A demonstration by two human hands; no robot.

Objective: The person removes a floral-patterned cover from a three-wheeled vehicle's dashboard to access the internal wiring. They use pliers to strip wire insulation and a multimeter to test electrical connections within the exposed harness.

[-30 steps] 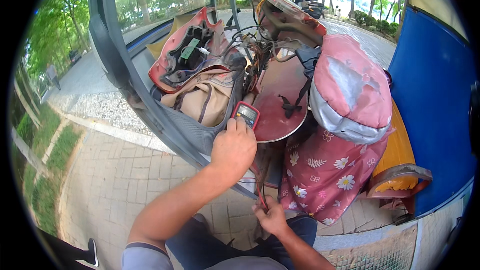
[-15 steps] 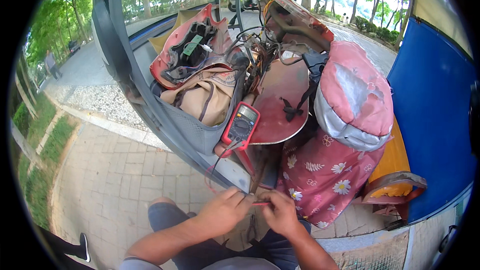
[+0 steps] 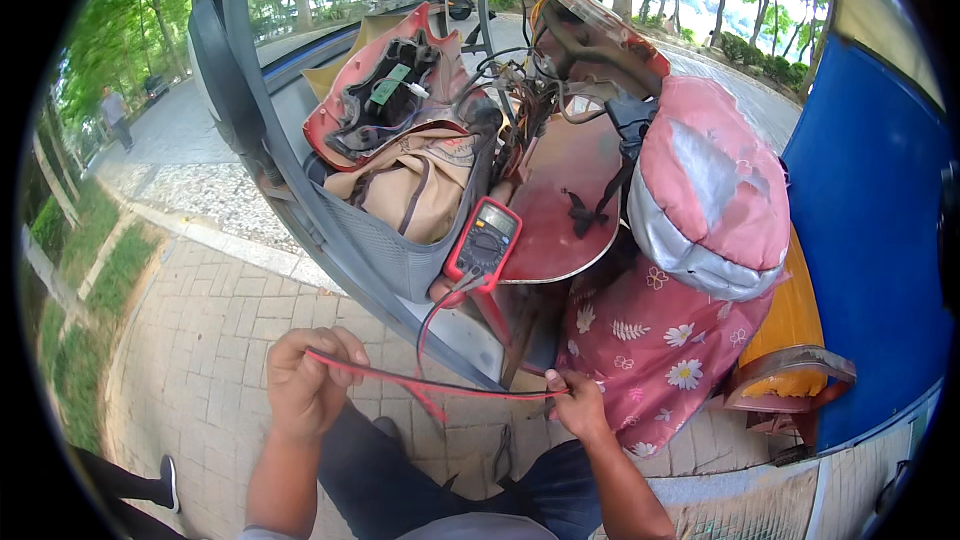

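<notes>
Stretched between my hands at lap height is a red-and-black electrical wire. My left hand is closed on one end, raised to the left. The other end is pinched in my right hand, thumb on top, beside the pink flowered cover. A short red length dangles below the wire near its middle. A red-framed multimeter leans by the grey basket, its leads hanging down toward the wire; where they end I cannot make out. Below, between my legs, lies a dark pair of pliers.
The grey basket holds a beige bag, with a red panel of electronics above. Loose cables cluster at the vehicle's front. A pink seat cover stands at right, near a blue panel. People are at the left.
My hands have moved apart, the left going up and left, the right slightly right. The wire, mostly hidden between them before, is now drawn out long.
</notes>
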